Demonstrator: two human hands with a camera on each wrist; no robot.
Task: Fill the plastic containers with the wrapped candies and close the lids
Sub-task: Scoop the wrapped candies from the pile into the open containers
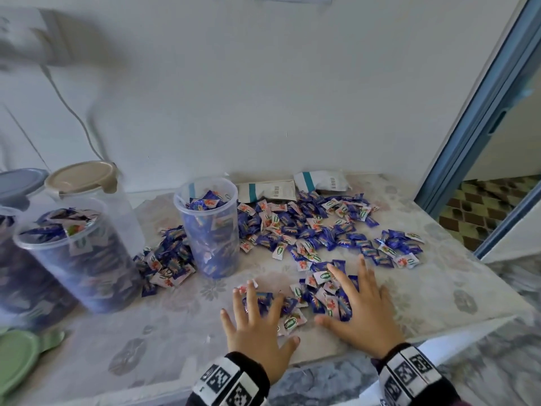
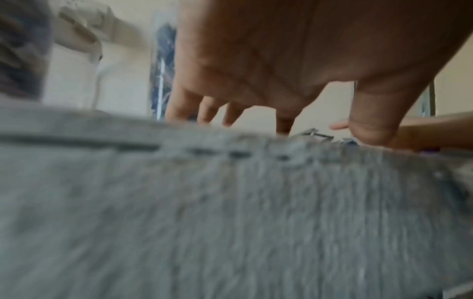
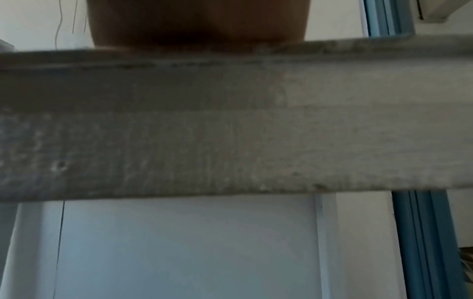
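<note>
Blue and white wrapped candies lie scattered over the table. A small heap of candies sits near the front edge between my two hands. My left hand lies flat, fingers spread, on the heap's left side. My right hand lies flat with spread fingers on its right side. A clear plastic container stands open behind, mostly full of candies. Another open container, full to the rim, stands at the left. In the left wrist view my left hand has straight fingers reaching down to the table.
A closed container with a beige lid and one with a grey-blue lid stand at the back left. A green lid lies at the front left. Two white candy bags lie against the wall. A blue door frame is at the right.
</note>
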